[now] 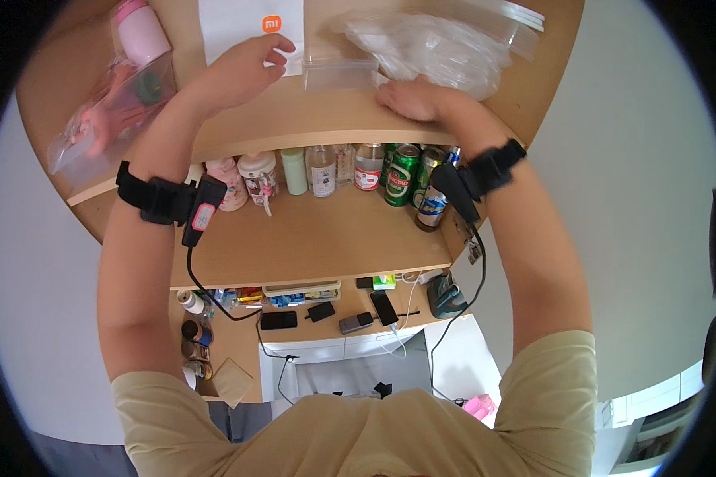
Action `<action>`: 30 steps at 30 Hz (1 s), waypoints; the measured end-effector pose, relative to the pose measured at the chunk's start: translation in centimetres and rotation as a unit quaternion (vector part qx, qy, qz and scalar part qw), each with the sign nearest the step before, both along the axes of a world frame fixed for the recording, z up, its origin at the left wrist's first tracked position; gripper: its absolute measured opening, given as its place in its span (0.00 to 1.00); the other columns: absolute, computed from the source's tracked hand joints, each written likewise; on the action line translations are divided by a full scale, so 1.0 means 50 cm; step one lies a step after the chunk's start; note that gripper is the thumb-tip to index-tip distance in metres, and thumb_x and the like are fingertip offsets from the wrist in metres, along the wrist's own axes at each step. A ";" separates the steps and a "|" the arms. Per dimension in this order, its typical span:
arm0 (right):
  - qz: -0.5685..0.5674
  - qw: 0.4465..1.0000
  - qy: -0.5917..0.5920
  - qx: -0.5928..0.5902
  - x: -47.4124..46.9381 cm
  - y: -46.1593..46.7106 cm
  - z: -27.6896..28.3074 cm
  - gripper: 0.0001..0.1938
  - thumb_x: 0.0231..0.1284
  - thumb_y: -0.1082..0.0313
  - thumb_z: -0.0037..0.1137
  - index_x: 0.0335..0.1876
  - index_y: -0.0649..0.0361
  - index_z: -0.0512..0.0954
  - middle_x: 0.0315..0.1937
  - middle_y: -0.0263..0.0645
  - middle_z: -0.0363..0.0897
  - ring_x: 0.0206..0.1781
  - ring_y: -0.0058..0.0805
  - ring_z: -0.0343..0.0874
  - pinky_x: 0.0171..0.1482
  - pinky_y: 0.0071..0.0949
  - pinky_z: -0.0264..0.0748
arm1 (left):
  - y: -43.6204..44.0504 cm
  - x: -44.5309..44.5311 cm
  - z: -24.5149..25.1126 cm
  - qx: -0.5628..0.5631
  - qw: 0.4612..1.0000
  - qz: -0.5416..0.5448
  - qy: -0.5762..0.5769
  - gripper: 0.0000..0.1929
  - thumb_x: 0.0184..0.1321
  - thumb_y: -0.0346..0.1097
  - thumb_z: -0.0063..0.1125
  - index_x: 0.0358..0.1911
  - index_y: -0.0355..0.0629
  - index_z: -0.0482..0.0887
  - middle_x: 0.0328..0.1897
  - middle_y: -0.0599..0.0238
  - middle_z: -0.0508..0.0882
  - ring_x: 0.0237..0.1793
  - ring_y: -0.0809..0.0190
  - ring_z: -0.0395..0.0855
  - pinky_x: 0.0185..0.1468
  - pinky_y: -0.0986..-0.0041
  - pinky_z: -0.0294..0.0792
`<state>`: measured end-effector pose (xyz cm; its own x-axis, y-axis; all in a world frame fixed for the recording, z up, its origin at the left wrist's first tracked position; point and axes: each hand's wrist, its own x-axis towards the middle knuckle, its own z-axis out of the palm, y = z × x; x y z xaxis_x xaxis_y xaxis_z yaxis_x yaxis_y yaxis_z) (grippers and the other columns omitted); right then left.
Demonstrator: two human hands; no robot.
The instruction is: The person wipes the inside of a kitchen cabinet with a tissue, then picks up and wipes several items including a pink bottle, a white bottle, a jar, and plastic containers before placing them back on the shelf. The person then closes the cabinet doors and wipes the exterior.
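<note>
Both arms reach up to the top wooden shelf (pixel 286 119). My left hand (pixel 244 73) hovers in front of a white Xiaomi box or bag (pixel 241 18) with an orange logo, its fingers loosely curved and apart around nothing. My right hand (pixel 411 98) rests low at the shelf's front, below a crumpled clear plastic bag (pixel 435 50). Its curled fingertips lie by the right end of a clear plastic container (pixel 340 74); whether they grip anything is hidden. Behind the bag lies a larger clear tub (pixel 513 33) with a white lid.
At the top shelf's left sit a pink bottle (pixel 143 33) and a plastic bag of pink items (pixel 110 122). Bottles and green beer cans (pixel 402 176) line the middle shelf (pixel 310 238). Phones (pixel 278 320) and cables lie on the desk below. Wrist straps (pixel 161 200) trail black cables.
</note>
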<state>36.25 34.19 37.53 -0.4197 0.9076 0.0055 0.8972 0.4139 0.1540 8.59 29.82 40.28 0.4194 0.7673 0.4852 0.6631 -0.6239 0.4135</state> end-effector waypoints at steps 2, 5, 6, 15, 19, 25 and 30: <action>0.018 0.999 -0.025 0.017 -0.006 -0.052 0.006 0.22 0.70 0.49 0.25 0.54 0.49 0.73 0.59 0.43 0.71 0.57 0.52 0.67 0.66 0.43 0.53 | -0.009 -0.023 -0.011 0.016 0.998 0.044 0.043 0.20 0.60 0.27 0.48 0.58 0.40 0.70 0.55 0.57 0.77 0.51 0.60 0.78 0.54 0.72 0.70; 0.020 1.000 -0.003 0.023 -0.018 -0.144 0.008 0.24 0.70 0.51 0.25 0.54 0.54 0.74 0.57 0.48 0.72 0.57 0.51 0.70 0.66 0.46 0.54 | -0.041 -0.077 -0.038 0.114 0.991 0.060 0.036 0.17 0.62 0.28 0.45 0.56 0.38 0.71 0.52 0.53 0.80 0.52 0.56 0.79 0.54 0.70 0.70; 0.040 0.999 0.021 0.028 -0.028 -0.168 0.007 0.25 0.70 0.52 0.24 0.53 0.56 0.75 0.56 0.51 0.73 0.58 0.50 0.71 0.66 0.48 0.54 | -0.053 -0.100 -0.050 0.142 0.986 0.083 0.017 0.17 0.62 0.28 0.45 0.55 0.38 0.71 0.51 0.52 0.81 0.52 0.55 0.80 0.55 0.69 0.70; 0.245 0.967 -0.068 0.026 -0.242 -0.140 0.014 0.24 0.70 0.49 0.25 0.63 0.51 0.65 0.67 0.49 0.60 0.67 0.49 0.60 0.67 0.42 0.54 | -0.091 -0.242 -0.166 0.377 0.873 0.306 -0.044 0.15 0.61 0.35 0.54 0.50 0.39 0.73 0.43 0.50 0.83 0.44 0.46 0.82 0.46 0.60 0.73; 0.086 0.989 0.011 -0.116 -0.323 -0.082 0.050 0.29 0.69 0.42 0.28 0.69 0.46 0.62 0.68 0.46 0.61 0.68 0.44 0.59 0.69 0.37 0.53 | -0.089 -0.250 -0.192 0.355 0.875 0.328 -0.032 0.19 0.62 0.38 0.52 0.52 0.36 0.70 0.42 0.47 0.83 0.43 0.45 0.82 0.44 0.59 0.73; -0.020 0.960 0.141 -0.240 -0.394 0.052 0.056 0.31 0.70 0.42 0.31 0.65 0.60 0.66 0.63 0.42 0.67 0.65 0.32 0.63 0.67 0.31 0.56 | -0.082 -0.256 -0.195 0.377 0.861 0.339 -0.036 0.24 0.62 0.40 0.51 0.55 0.29 0.66 0.42 0.41 0.82 0.43 0.42 0.80 0.46 0.57 0.71; -0.011 0.949 0.144 -0.280 -0.419 0.114 0.062 0.30 0.69 0.43 0.33 0.66 0.59 0.64 0.65 0.40 0.65 0.65 0.29 0.62 0.67 0.31 0.55 | -0.085 -0.256 -0.200 0.341 0.872 0.338 -0.091 0.23 0.64 0.37 0.47 0.59 0.33 0.62 0.53 0.50 0.79 0.49 0.43 0.78 0.49 0.56 0.69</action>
